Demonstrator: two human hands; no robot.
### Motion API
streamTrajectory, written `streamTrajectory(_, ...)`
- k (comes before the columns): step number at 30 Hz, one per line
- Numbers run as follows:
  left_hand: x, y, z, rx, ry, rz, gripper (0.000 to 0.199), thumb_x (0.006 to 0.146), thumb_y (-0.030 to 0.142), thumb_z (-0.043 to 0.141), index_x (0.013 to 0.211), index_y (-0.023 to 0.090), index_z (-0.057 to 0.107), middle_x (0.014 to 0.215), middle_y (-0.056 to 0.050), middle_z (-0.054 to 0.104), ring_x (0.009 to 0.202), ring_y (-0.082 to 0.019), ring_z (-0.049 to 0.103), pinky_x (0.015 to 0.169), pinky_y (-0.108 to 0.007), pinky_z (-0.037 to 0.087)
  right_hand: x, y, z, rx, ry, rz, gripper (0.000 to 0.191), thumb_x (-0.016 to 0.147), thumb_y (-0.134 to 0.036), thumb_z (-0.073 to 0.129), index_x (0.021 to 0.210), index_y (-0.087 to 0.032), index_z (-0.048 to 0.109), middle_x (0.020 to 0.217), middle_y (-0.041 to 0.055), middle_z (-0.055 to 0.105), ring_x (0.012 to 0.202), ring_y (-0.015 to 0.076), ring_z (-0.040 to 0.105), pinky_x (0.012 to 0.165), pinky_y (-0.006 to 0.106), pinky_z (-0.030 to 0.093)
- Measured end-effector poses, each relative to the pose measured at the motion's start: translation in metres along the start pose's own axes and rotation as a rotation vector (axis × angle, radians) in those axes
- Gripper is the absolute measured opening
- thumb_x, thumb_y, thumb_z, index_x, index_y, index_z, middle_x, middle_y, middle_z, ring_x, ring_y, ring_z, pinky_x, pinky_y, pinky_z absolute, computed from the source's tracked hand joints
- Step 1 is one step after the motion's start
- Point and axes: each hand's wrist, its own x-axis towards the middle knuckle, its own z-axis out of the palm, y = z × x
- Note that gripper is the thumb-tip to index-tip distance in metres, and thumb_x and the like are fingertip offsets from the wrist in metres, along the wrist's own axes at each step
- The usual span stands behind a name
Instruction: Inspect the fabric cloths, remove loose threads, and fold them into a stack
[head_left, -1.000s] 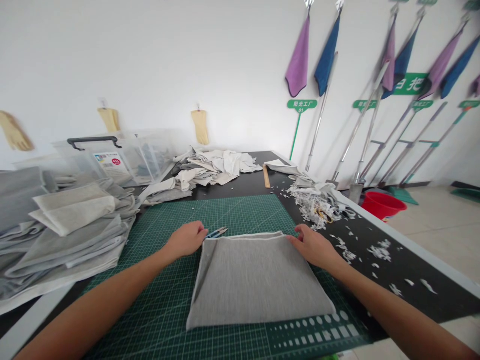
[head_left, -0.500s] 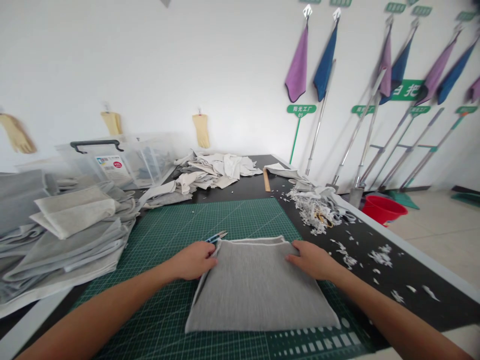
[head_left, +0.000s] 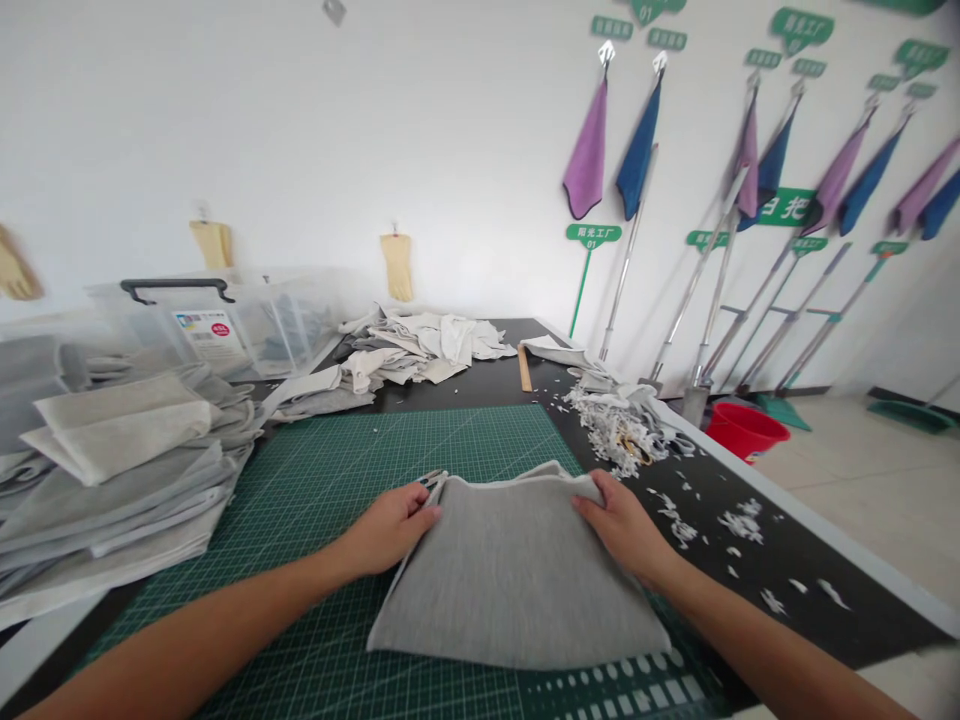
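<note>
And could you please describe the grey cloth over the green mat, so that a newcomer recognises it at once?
On the dark table, find the green gridded mat. Over its near part, the grey cloth spreads between the left hand and the right hand. Unlike the stack on the left, it is gripped near its pale-trimmed far edge.

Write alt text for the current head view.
Left hand and right hand grip the upper corners of a gray cloth over a green cutting mat. Folded fabrics are piled at left; pale shreds lie on the black table at right.
</note>
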Motion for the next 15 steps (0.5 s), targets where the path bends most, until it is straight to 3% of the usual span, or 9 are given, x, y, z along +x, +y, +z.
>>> streamTrajectory(4,0.000,-0.003,0.008,-0.247,-0.067,-0.115,0.048,0.084,0.059,0.033,0.106,0.017,0.045,0.063,0.003,0.049,0.047,-0.012,0.047,0.046,-0.023,0.035,0.025,-0.033,-0.053,-0.017,0.205,-0.013,0.018,0.079,-0.036,0.051,0.082,-0.018,0.052,0.070,0.0006,0.056,0.067,0.0164,0.052,0.059,0.027,0.040)
streamTrajectory(7,-0.001,-0.002,0.006,-0.188,-0.082,-0.072,0.051,0.082,0.058,0.040,0.112,0.017,0.044,0.063,0.003,0.050,0.051,-0.013,0.049,0.048,-0.023,0.035,0.052,-0.069,-0.108,-0.046,0.301,-0.066,0.026,0.077,-0.038,0.054,0.091,-0.016,0.054,0.069,0.0012,0.058,0.060,0.0138,0.050,0.054,0.026,0.036)
streamTrajectory(9,-0.002,-0.002,0.004,-0.110,-0.092,-0.024,0.050,0.082,0.055,0.043,0.114,0.017,0.045,0.065,0.001,0.054,0.057,-0.014,0.052,0.052,-0.025,0.036,0.070,-0.093,-0.144,-0.187,0.389,-0.116,0.027,0.079,-0.035,0.051,0.091,-0.011,0.056,0.068,0.0008,0.056,0.058,0.0104,0.049,0.056,0.025,0.033)
streamTrajectory(10,-0.002,-0.001,0.003,-0.083,-0.094,-0.010,0.049,0.082,0.053,0.043,0.115,0.016,0.046,0.066,0.001,0.055,0.059,-0.015,0.053,0.053,-0.025,0.036,0.079,-0.103,-0.159,-0.260,0.468,-0.162,0.026,0.081,-0.031,0.048,0.093,-0.010,0.056,0.070,0.0006,0.055,0.061,0.0091,0.049,0.058,0.026,0.032)
streamTrajectory(13,-0.003,-0.001,0.001,-0.048,-0.101,-0.002,0.049,0.083,0.052,0.042,0.116,0.016,0.047,0.069,0.000,0.057,0.062,-0.016,0.054,0.056,-0.026,0.037,0.101,-0.130,-0.192,-0.388,1.048,-0.340,0.021,0.072,-0.017,0.055,0.092,-0.012,0.055,0.079,0.0018,0.054,0.070,0.0117,0.047,0.064,0.028,0.034)
streamTrajectory(14,-0.004,-0.001,0.000,-0.039,-0.101,0.002,0.048,0.083,0.051,0.042,0.115,0.016,0.047,0.069,0.000,0.057,0.062,-0.016,0.054,0.057,-0.026,0.038,0.107,-0.136,-0.198,-0.381,1.116,-0.360,0.021,0.073,-0.014,0.053,0.093,-0.012,0.054,0.081,0.0024,0.053,0.072,0.0119,0.046,0.065,0.028,0.034)
streamTrajectory(15,-0.004,0.000,0.000,-0.028,-0.102,0.011,0.046,0.084,0.051,0.042,0.115,0.017,0.048,0.069,0.000,0.057,0.063,-0.016,0.054,0.057,-0.026,0.038,0.113,-0.140,-0.201,-0.385,1.075,-0.342,0.020,0.073,-0.014,0.053,0.093,-0.012,0.054,0.081,0.0027,0.053,0.071,0.0117,0.045,0.065,0.028,0.035)
